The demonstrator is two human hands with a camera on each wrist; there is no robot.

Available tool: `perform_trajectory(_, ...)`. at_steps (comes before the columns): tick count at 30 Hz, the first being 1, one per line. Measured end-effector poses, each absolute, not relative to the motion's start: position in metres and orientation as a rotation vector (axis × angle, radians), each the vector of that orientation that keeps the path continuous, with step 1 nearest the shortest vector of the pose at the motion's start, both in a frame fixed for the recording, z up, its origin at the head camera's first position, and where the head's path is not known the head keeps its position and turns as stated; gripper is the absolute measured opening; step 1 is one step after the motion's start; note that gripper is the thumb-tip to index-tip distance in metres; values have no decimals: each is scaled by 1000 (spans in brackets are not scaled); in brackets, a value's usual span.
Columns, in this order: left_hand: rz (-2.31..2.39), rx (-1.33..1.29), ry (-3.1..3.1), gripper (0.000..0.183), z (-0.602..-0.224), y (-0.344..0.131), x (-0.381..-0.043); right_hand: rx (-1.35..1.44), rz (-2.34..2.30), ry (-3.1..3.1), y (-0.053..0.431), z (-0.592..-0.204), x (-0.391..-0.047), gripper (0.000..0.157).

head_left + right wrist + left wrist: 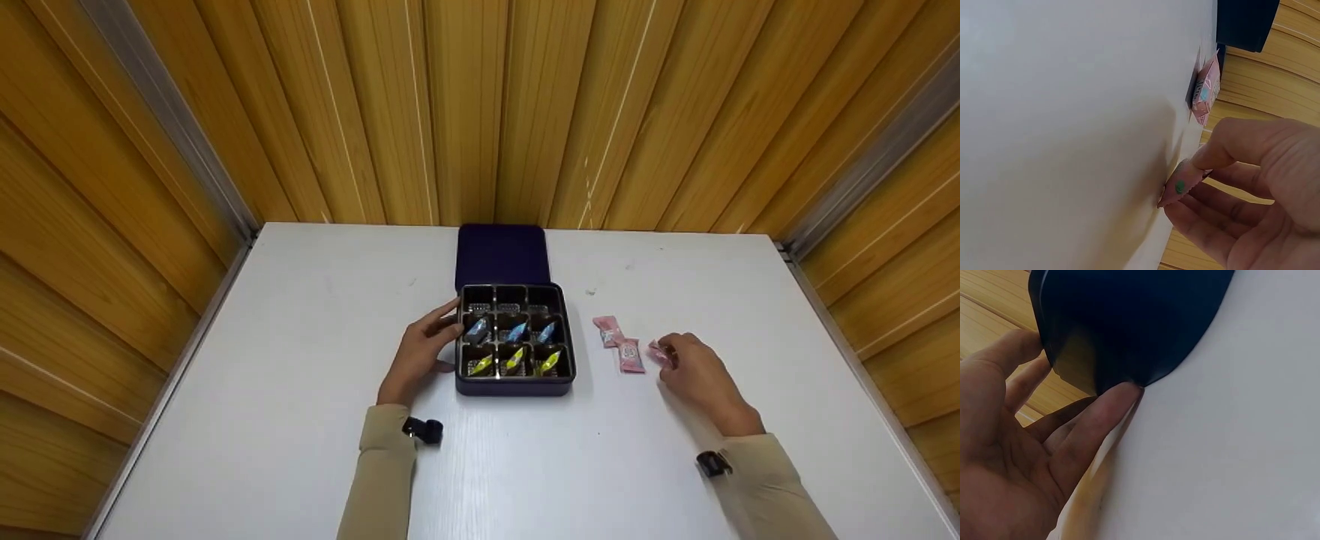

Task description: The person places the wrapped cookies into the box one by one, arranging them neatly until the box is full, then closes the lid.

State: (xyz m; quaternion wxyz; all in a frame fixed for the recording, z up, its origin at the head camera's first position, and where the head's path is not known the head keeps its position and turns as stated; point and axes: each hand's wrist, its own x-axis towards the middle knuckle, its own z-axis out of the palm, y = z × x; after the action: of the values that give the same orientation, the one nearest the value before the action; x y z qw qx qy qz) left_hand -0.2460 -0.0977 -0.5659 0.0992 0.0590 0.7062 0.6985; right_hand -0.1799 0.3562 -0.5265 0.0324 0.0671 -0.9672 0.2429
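A dark blue tin box (514, 388) with a divided black insert stands on the table. Blue-wrapped candies (517, 331) lie in its middle row, and yellow-wrapped candies (514, 361) fill the front row; the back row holds none. My left hand (416, 352) rests spread against the box's left side, its fingertips touching wall and rim. Well to the right of the box, my right hand (697, 375) pinches a pink-wrapped candy (1182, 183) between thumb and fingers, close to the tabletop. Two more pink candies (631, 355) lie between that hand and the box.
Behind the box, the dark blue lid (502, 255) extends toward the table's back edge. The white table (315, 360) is enclosed by wood-patterned panels (465, 112) at the back and both sides. A black strap device (424, 430) sits at the left wrist.
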Motion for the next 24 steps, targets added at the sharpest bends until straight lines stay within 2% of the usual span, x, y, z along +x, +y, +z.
perform_trajectory(9,2067,170,2089,55,-566,-98,-246,145,781,-3000,355,-528,-181,34)
perform_trajectory(24,2076,190,2098,55,-566,-98,-245,139,843,-2917,357,-528,-180,22)
